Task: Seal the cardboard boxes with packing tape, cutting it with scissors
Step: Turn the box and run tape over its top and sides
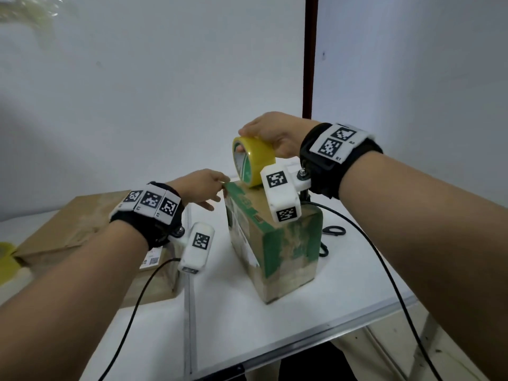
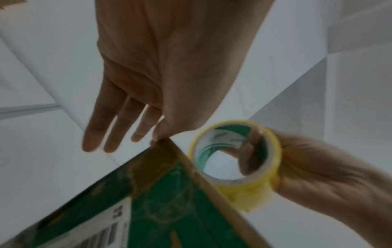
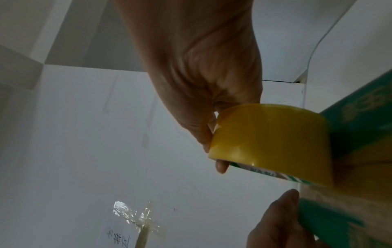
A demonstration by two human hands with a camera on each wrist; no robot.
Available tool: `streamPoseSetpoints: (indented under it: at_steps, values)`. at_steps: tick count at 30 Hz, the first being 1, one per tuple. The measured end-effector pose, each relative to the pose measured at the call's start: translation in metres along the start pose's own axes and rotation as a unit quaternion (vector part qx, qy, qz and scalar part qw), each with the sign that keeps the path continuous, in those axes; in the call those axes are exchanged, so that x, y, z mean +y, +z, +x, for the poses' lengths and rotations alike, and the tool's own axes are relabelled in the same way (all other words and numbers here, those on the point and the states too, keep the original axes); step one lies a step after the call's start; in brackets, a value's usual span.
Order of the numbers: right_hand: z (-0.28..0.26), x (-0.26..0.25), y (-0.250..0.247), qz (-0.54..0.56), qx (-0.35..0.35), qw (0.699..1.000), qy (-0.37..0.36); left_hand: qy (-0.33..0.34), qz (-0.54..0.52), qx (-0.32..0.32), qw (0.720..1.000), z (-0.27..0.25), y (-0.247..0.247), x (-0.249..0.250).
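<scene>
Far left on the white surface (image 1: 275,312) sits a flat brown box (image 1: 68,229), w/ a spare yellow roll (image 1: 5,257) at the frame edge; neither is in play.

Next, the left hand (image 1: 202,185): thumb and forefinger pinch at the top far corner of the green-printed box (image 1: 275,243), other fingers straight and spread. In the left wrist view that pinch sits right on the corner; prob. it's pinning the tape's free end there, though the strip itself is too clear to make out.

The box stands upright, mid-surface, apart from the flat one.

Right hand (image 1: 275,133) holds the tape roll (image 1: 253,160), fingers curled thru the core, thumb over the rim; roll rests on the box's top face, near the far edge.

To do this step well, IMO: keep the left pinch firm so the end doesn't lift, roll toward the near edge along the flap seam w/ steady tension, roll low to the cardboard so no bubbles or wrinkles form. Run it over the near edge and down the side before cutting.

Right of the box, dark handle loops (image 1: 334,231) lie on the surface, likely the scissors; within reach for the cut.
</scene>
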State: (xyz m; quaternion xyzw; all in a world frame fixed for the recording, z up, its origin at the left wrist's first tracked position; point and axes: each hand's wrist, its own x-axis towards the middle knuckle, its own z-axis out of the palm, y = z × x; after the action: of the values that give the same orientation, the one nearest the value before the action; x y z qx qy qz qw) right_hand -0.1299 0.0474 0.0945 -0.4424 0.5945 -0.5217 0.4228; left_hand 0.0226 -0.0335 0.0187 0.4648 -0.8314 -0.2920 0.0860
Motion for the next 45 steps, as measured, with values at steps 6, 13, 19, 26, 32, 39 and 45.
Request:
streamPoseSetpoints:
  at_steps: [6, 13, 19, 26, 32, 39, 45]
  values:
    - [-0.006, 0.002, 0.004, -0.003, 0.017, 1.000, 0.001, 0.099, 0.356, 0.089, 0.925, -0.058, 0.001, 0.052]
    - [-0.020, -0.002, 0.005, -0.032, 0.019, 0.999, 0.015, 0.223, 0.299, -0.023, 0.927, -0.099, 0.042, 0.072]
    - [-0.012, 0.007, 0.010, -0.145, 0.068, 0.987, 0.003, 0.211, 0.296, -0.008, 0.931, -0.081, 0.028, 0.068]
    - [-0.009, 0.012, 0.002, -0.025, 0.080, 0.996, 0.018, 0.170, 0.221, 0.021, 0.960, -0.051, 0.022, 0.045]
    - [-0.012, 0.017, -0.004, 0.021, 0.102, 0.995, 0.005, 0.163, 0.226, 0.017, 0.960, -0.037, 0.020, 0.041]
    - [-0.005, 0.016, -0.012, 0.032, 0.108, 0.994, 0.008, 0.166, 0.230, 0.003, 0.959, -0.035, 0.019, 0.039]
    - [0.005, 0.022, -0.018, 0.016, 0.034, 0.999, 0.032, 0.192, 0.191, 0.004, 0.963, -0.029, 0.026, 0.030]
